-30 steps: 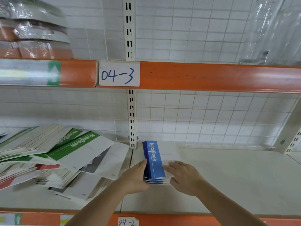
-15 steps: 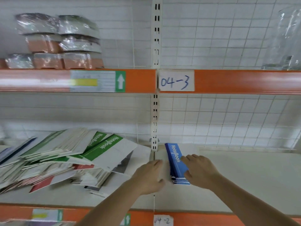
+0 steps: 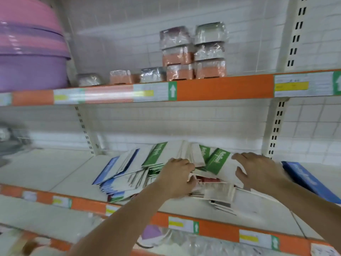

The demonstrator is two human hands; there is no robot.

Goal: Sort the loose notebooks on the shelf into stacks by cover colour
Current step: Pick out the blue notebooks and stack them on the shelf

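A loose pile of notebooks (image 3: 140, 174) with green, blue, red and white covers lies jumbled in the middle of the shelf (image 3: 55, 170). My left hand (image 3: 177, 176) is in the pile, its fingers and thumb curled round the edges of a few notebooks under the green ones. My right hand (image 3: 258, 170) is spread with straight fingers over the white part of the top green notebook (image 3: 218, 163). A stack of blue notebooks (image 3: 306, 180) sits apart to the right of my right hand.
The shelf has an orange front edge (image 3: 217, 231) with price labels. A white upright post (image 3: 276, 130) stands behind the pile. Wrapped packs (image 3: 193, 58) and purple and pink basins (image 3: 31, 52) fill the shelf above. The frame is blurred by motion.
My view has swung left. Both hands left the blue stack and moved left into the loose pile, where the left hand took hold of some notebooks.
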